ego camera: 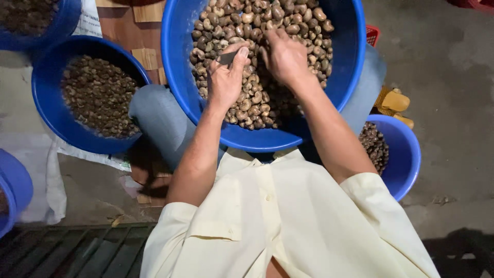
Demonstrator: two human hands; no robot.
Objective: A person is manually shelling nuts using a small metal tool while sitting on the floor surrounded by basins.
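left hand (225,82): pinching a small dark blade (227,57) between thumb and fingers, its long axis pointing right toward the other hand
right hand (284,57): digging curled fingers into the nuts; can't tell what it's holding
cashew nuts (247,105): lying directly under both hands
big blue basin (177,77): resting on the knees

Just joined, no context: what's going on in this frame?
A seated person has a large blue basin of cashew nuts in shell on their lap. The left hand grips a small dark blade-like tool; the right hand rests on the nuts. More blue basins of darker nuts sit at the left and right.
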